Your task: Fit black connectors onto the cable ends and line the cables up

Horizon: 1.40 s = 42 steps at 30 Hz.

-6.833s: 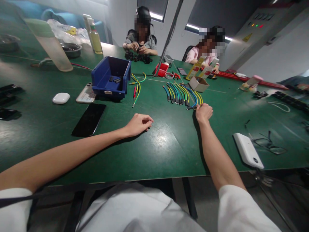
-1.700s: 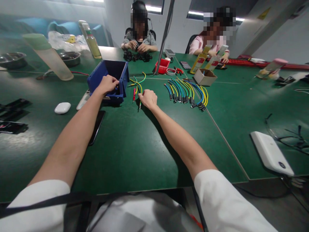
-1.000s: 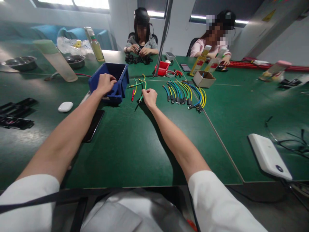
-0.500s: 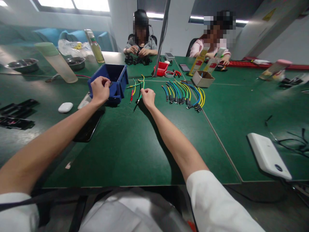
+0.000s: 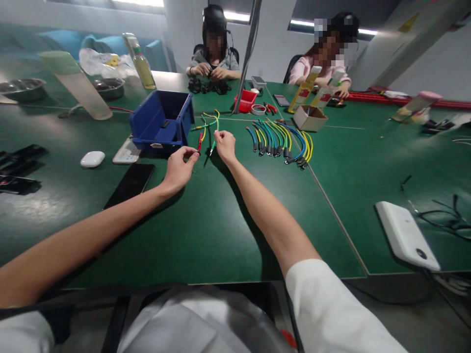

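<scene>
My right hand (image 5: 225, 146) pinches a green wire (image 5: 213, 145), whose bare metal end points down toward me. Close by on its left, my left hand (image 5: 181, 167) has thumb and forefinger closed on a small black piece (image 5: 199, 152), mostly hidden by the fingertips. Beyond the hands lie loose green and yellow wires (image 5: 204, 125) and a thin red item (image 5: 199, 141). Behind my left hand stands a blue plastic bin (image 5: 158, 139) with a small dark piece inside. To the right, several blue, green and yellow wires (image 5: 279, 138) with black-sleeved ring ends lie in a row.
A black phone (image 5: 130, 184), a white case (image 5: 92, 159) and a leaning bottle (image 5: 79, 88) are at left. A metal pole (image 5: 247, 59) rises behind the wires, near a red box (image 5: 245, 100) and a cardboard box (image 5: 310, 119). A white power bank (image 5: 406, 235) lies right. Two people sit opposite.
My left hand has come out of the blue bin with the small black piece, moving right and toward me, close to the green wire's end. My right hand has barely moved.
</scene>
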{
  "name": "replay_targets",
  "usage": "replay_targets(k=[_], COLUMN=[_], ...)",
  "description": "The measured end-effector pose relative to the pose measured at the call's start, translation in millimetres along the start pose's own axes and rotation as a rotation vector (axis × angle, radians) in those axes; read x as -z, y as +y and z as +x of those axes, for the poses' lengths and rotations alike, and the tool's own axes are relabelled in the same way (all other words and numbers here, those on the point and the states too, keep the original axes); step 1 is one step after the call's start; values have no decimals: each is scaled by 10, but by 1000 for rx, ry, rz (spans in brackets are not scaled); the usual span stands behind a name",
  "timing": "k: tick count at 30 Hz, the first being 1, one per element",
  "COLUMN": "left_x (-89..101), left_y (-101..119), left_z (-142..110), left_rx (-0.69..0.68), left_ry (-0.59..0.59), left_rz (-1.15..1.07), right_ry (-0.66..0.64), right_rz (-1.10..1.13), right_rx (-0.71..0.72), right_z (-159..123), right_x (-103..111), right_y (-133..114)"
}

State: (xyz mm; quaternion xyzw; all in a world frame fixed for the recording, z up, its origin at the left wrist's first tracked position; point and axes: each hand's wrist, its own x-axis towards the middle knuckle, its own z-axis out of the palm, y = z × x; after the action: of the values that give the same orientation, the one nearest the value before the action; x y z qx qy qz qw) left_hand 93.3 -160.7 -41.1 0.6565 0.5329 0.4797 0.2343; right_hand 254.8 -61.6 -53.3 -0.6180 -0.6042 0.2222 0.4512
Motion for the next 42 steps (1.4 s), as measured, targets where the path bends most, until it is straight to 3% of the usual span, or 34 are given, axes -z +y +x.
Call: replay_targets(k=[4, 8, 13, 21, 28, 35, 42], left_x=[-111, -103, -85, -88, -75, -23, -16], left_y=[-64, -36, -10, -75, -87, -23, 11], left_z=[-109, -151, -159, -157, -169, -198, -253], left_rx=[66, 78, 65, 64, 75, 66, 125], left_ry=[-31, -92, -85, -67, -13, 50, 71], left_rz=[-44, -23, -60, -106, -126, -214, -331], right_ry=[-3, 19, -45, -150, -241, -269, -362], right_rz=[-64, -73, 84, 340, 469, 555, 612], right_rx=[32, 49, 68, -57, 31, 26, 51], right_z=[43, 81, 48, -32, -182, -381, -604], right_x=[-42, -80, -75, -62, -98, -15, 211], right_y=[47, 91, 58, -59, -103, -184, -223])
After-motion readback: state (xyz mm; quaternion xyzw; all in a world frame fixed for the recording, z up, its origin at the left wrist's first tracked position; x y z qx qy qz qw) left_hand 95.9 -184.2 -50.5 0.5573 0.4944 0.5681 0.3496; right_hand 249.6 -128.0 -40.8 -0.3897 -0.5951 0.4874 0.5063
